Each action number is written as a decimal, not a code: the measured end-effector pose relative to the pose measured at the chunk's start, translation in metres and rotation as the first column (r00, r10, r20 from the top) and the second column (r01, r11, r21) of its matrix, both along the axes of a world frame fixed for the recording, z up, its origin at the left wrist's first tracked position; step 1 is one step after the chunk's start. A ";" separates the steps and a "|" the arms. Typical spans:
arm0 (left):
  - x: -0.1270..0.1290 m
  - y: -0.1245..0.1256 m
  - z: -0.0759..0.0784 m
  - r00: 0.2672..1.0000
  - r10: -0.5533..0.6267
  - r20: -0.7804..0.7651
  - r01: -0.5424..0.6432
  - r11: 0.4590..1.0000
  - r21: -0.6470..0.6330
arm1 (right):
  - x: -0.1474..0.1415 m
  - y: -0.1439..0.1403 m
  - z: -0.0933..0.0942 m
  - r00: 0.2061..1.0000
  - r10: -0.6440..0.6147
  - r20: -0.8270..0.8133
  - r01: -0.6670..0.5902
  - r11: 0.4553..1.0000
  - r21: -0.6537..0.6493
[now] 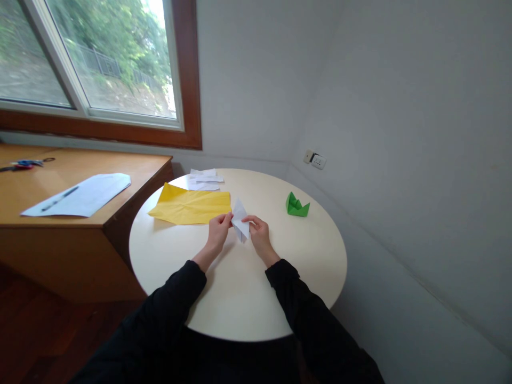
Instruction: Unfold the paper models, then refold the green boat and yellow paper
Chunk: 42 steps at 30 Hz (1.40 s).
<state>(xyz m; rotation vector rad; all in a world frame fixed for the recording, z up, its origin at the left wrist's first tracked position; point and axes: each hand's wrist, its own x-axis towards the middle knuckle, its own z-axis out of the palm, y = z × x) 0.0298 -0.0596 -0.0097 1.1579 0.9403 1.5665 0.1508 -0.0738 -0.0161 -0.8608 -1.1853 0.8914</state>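
Paper work is in hand at a round white bench (240,298): a small folded white paper piece (240,220) is held up just above the benchtop, between both hands. The left hand (219,230) has its grip closed on the piece's left edge, thumb and fingers pinching it; the right hand (258,232) has its grip closed on the lower right part in the same way. The piece stands nearly upright, pointed at the top, its creases too small to read.

Just behind the hands a creased yellow paper sheet (191,206) lies flat, and beyond it a few white paper strips (205,179) rest near the far rim. A green folded paper model (296,206) sits well apart to the right.

To the left, a wooden desk (80,224) carries a white sheet (86,194) with a black pen (60,198) on it, and scissors (22,164) lie at its far corner under the window (100,58).

Judging from the pinch on both sides, a fold is being shaped in the air. It would go better with the piece lowered onto the bench, edges lined up first, then the crease pressed from the middle outward with a fingertip. Pinching too hard near the tip could crumple it.
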 end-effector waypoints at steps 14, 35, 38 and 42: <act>-0.001 -0.001 0.000 0.995 0.037 -0.090 -0.034 0.999 0.033 | 0.004 0.002 -0.001 0.997 -0.069 0.021 0.069 0.998 -0.008; 0.000 0.001 -0.002 0.996 -0.028 -0.080 0.036 0.994 0.100 | -0.001 0.002 0.000 0.998 -0.054 0.019 0.053 0.998 0.043; 0.000 0.001 -0.002 0.996 -0.016 -0.092 0.027 0.993 0.113 | 0.000 0.001 -0.001 0.994 -0.085 0.066 0.082 0.995 0.050; -0.001 0.001 -0.002 0.993 0.007 -0.121 0.010 0.990 0.139 | 0.000 0.001 -0.001 0.988 -0.115 0.102 0.108 0.992 0.070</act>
